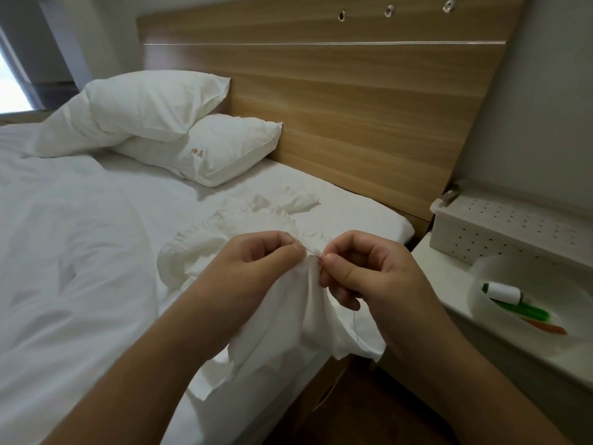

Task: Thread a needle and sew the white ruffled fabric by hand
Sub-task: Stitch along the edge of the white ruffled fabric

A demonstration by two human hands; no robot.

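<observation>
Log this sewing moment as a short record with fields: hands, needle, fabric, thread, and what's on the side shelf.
left hand: pinches the needle's upper part
right hand: pinches the fabric fold at the needle's lower end
needle: slanted, passing into the fold
white ruffled fabric: bunched between the hands, ruffled end lying on the bed
thread: hangs below the right hand
bowl: holds a white spool, green and orange items

We cannot follow the needle [303,247]: its ends vanish under the fingers [296,248] and into the white ruffled fabric [288,303]. The thread [355,326] at five o'clock is nearly too fine to trace. The bowl [481,303] at three o'clock (translucent, blurred) runs off the edge.
</observation>
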